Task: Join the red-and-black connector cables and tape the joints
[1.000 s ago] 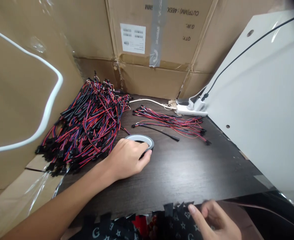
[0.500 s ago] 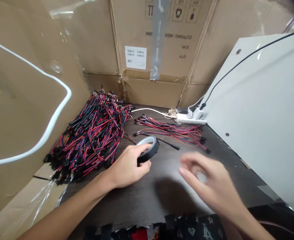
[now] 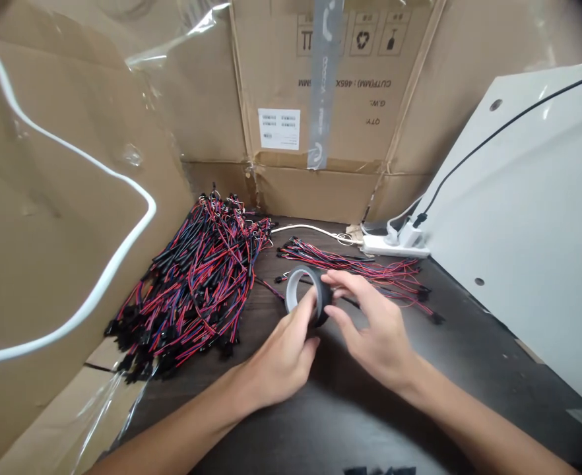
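A roll of black tape [image 3: 323,294] with a pale grey core stands on its side above the dark table. My left hand [image 3: 285,361] grips it, fingers reaching into the core and the thumb below. From the right, my right hand [image 3: 376,328] touches the black outer face with its fingertips and thumb, bent in a pinch. Whether a tape end lies between those fingertips cannot be made out. Just behind the roll lies a small bunch of red, blue and black wire leads [image 3: 365,267], partly covered by my right hand.
A large heap of wire leads with black connectors [image 3: 196,284] fills the table's left side. At the back right sits a white power strip [image 3: 390,246] with plugs and cables. Cardboard walls [image 3: 315,191] and a white panel [image 3: 528,218] enclose the table [image 3: 281,435]. A white cable [image 3: 117,264] hangs at left.
My right hand has moved left and up to touch the tape roll. My left hand has turned the roll so its core faces left more. The view has shifted slightly.
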A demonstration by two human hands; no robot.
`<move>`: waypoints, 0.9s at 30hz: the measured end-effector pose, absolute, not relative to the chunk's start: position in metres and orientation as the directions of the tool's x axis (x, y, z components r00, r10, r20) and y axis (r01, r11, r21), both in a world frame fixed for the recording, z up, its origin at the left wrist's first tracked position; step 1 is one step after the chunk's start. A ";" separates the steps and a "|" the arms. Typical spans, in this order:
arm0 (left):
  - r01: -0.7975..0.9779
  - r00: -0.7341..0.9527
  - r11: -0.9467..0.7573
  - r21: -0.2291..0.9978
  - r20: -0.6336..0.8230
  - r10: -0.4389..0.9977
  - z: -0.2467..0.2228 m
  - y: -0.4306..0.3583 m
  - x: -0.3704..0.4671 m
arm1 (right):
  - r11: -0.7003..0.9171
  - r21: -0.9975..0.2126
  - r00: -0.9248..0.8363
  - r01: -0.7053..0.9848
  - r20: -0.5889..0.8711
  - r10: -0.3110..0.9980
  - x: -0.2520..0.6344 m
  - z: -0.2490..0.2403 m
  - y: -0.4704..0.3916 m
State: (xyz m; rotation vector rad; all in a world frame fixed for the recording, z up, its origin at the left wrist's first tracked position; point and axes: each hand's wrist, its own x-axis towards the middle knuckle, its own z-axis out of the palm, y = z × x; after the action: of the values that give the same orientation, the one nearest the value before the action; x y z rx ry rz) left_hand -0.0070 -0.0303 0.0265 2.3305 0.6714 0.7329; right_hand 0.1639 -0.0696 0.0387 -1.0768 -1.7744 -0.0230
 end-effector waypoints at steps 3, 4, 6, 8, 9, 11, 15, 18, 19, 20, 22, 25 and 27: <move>0.285 0.753 -0.681 0.675 0.282 0.595 0.024 -0.026 0.000 | 0.614 -0.402 -0.086 0.679 0.788 0.610 0.169 0.036 -0.061; 0.286 0.760 -0.667 0.688 0.261 0.595 0.024 -0.024 0.003 | 0.619 -0.388 -0.092 0.683 0.795 0.600 0.170 0.035 -0.058; 0.282 0.767 -0.639 0.716 0.232 0.598 0.024 -0.019 0.006 | 0.625 -0.380 -0.107 0.682 0.794 0.599 0.170 0.031 -0.052; 0.286 0.763 -0.616 0.734 0.215 0.610 0.022 -0.014 0.007 | 0.633 -0.386 -0.131 0.672 0.779 0.614 0.170 0.027 -0.046; 0.292 0.758 -0.610 0.737 0.211 0.618 0.022 -0.011 0.007 | 0.635 -0.396 -0.135 0.664 0.771 0.622 0.169 0.024 -0.044; 0.301 0.740 -0.612 0.731 0.226 0.634 0.021 -0.008 0.005 | 0.626 -0.456 -0.113 0.633 0.745 0.657 0.168 0.020 -0.039; 0.414 0.671 -0.648 0.639 0.267 0.692 0.025 -0.010 -0.002 | 0.564 -0.683 -0.020 0.463 0.629 0.777 0.162 0.013 -0.033; 0.662 0.593 -0.599 0.450 0.174 0.786 0.031 -0.019 -0.008 | 0.470 -0.839 -0.023 0.274 0.483 0.876 0.154 0.006 -0.031; 0.727 0.566 -0.575 0.375 0.146 0.812 0.034 -0.023 -0.009 | 0.439 -0.870 -0.039 0.227 0.442 0.896 0.152 0.004 -0.031; 0.770 0.549 -0.558 0.309 0.124 0.827 0.036 -0.025 -0.010 | 0.416 -0.888 -0.055 0.196 0.414 0.909 0.150 0.002 -0.031; 0.812 0.531 -0.540 0.220 0.102 0.841 0.039 -0.030 -0.011 | 0.404 -0.896 -0.077 0.182 0.396 0.915 0.147 -0.001 -0.031; 0.823 0.536 -0.543 0.166 0.088 0.839 0.042 -0.033 -0.011 | 0.398 -0.895 -0.062 0.199 0.394 0.917 0.148 -0.001 -0.032; 0.812 0.544 -0.556 0.179 0.116 0.831 0.042 -0.034 -0.011 | 0.412 -0.886 -0.027 0.215 0.416 0.909 0.149 0.002 -0.034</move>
State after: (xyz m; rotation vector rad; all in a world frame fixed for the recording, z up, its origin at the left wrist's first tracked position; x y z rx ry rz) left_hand -0.0105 -0.0338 0.0415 2.6671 1.4245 0.2855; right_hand 0.1491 -0.0337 0.0019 -1.0404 -1.5230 0.7593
